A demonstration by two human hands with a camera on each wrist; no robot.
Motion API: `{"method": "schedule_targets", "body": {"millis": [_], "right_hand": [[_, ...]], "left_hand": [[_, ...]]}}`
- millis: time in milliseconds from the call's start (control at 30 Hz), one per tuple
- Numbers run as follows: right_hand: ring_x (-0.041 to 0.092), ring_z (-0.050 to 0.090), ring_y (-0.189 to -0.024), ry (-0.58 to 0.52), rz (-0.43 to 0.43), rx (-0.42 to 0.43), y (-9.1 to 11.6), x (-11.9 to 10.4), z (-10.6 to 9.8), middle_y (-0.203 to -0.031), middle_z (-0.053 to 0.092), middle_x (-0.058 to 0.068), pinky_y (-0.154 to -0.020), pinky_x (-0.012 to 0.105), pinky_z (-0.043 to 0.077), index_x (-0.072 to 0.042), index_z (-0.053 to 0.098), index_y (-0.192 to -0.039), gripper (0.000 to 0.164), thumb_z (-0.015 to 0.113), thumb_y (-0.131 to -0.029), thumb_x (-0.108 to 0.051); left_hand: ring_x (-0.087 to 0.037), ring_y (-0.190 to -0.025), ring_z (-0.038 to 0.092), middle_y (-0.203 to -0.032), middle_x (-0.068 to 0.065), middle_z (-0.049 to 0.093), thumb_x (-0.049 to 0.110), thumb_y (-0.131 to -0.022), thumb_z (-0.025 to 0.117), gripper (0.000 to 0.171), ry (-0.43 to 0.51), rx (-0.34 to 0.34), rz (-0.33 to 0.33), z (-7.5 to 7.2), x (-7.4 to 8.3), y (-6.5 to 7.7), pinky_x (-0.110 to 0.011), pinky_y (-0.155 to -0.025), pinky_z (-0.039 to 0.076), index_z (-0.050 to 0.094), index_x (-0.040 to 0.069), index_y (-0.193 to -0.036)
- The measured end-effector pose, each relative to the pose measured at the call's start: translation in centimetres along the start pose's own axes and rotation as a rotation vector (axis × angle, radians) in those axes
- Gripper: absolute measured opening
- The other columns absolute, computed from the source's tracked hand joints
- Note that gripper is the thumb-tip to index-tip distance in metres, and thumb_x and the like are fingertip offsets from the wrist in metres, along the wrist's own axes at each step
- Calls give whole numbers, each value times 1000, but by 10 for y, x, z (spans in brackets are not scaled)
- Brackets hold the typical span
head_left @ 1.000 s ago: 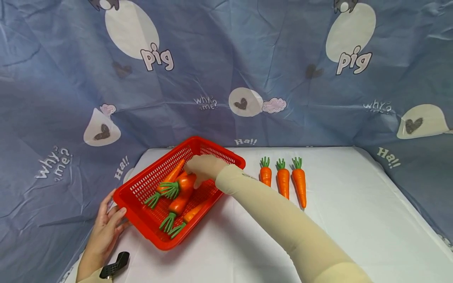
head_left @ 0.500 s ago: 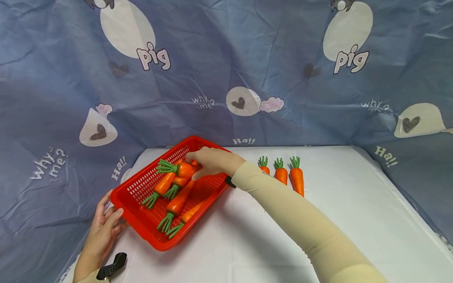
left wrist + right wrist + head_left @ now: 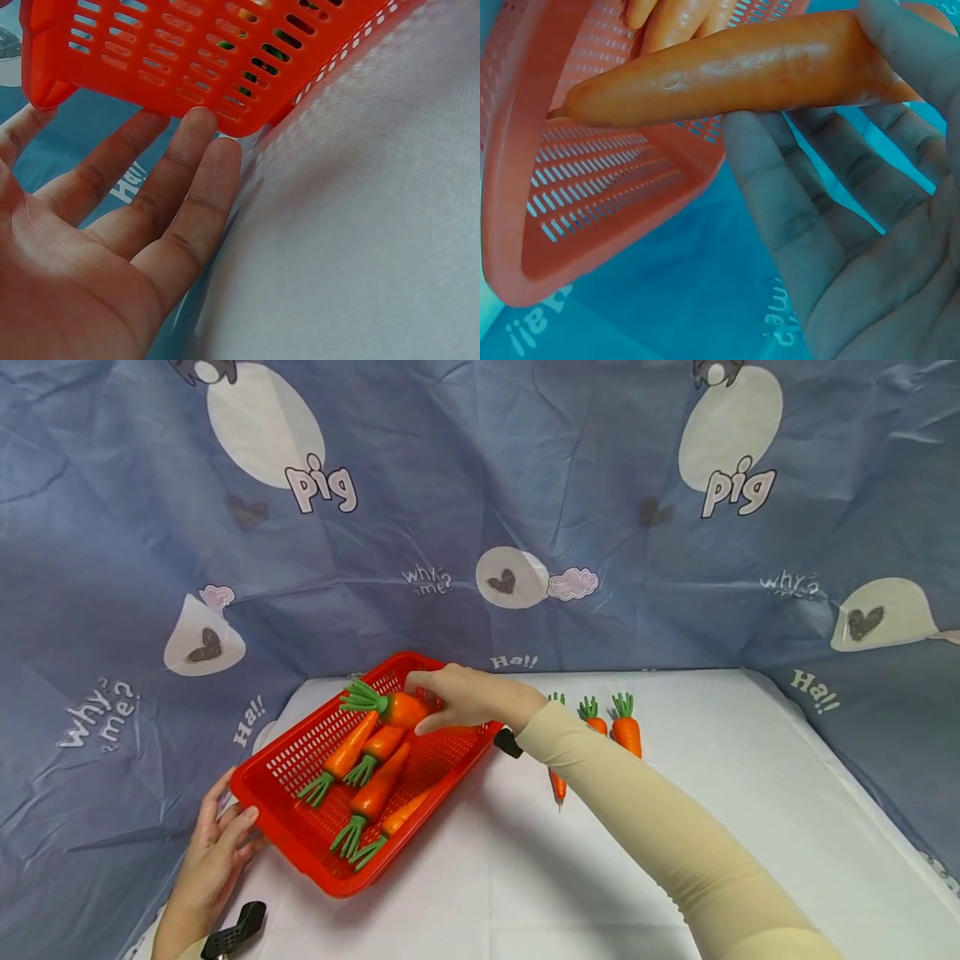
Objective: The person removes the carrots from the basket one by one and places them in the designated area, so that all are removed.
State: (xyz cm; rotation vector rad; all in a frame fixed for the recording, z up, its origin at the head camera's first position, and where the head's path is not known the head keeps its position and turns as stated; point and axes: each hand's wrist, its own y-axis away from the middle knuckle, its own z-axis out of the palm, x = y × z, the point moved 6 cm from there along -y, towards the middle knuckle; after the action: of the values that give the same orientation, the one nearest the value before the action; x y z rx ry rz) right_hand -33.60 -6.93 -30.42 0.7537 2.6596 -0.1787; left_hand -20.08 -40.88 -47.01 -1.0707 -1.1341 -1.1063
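**Carrot pinched above the red plastic basket**

A carrot point(image 3: 405, 712) is pinched between the right hand's point(image 3: 480, 693) thumb and slightly bent fingers, over the red plastic basket's point(image 3: 296, 837) one-o'clock side — leaves towards ten. The basket's corner is held by the left hand point(image 3: 213, 856) at eight o'clock, thumb on the rim. Four carrots point(image 3: 379, 789) lie inside; three carrots point(image 3: 626, 735) lie towards three on the white cloth point(image 3: 555, 877). The trailing tip is best cleared of the rim, the corner steadied.
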Motion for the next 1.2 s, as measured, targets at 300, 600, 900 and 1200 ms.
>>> {"method": "schedule_targets", "body": {"millis": [300, 600, 900, 1200], "right_hand": [[16, 57, -80, -28, -36, 60, 12, -2, -12, -99, 66, 5, -80, 27, 47, -12, 59, -129, 44, 82, -97, -32], [14, 55, -78, -66, -16, 87, 31, 6, -20, -96, 64, 4, -78, 27, 47, -9, 61, -130, 46, 80, -99, -36], [18, 63, -83, -163, 103, 133, 55, 34, -26, -108, 67, 5, -81, 31, 54, -10, 59, -131, 46, 78, -100, -38], [22, 66, -96, -170, 213, 209, 77, 61, -34, -110, 70, 6, -90, 36, 57, -7, 61, -132, 49, 79, -99, -39]], "left_hand": [[-1, -104, 73, -129, 24, 68, 8, -112, 50, 65, 8, -4, 5, 0, 0, 0, -25, -79, 63, 24, 37, -165], [-1, -103, 73, -128, 24, 68, 10, -113, 51, 68, -14, -5, 3, 1, -1, 0, -24, -80, 63, 20, 35, -168], [-3, -104, 74, -131, 20, 69, 6, -112, 49, 68, 29, -33, 40, -1, -1, 1, -26, -79, 63, 21, 33, -167], [-1, -103, 73, -129, 24, 68, 9, -112, 51, 67, 0, -3, 1, -1, -1, 0, -25, -79, 63, 23, 36, -167]]}}
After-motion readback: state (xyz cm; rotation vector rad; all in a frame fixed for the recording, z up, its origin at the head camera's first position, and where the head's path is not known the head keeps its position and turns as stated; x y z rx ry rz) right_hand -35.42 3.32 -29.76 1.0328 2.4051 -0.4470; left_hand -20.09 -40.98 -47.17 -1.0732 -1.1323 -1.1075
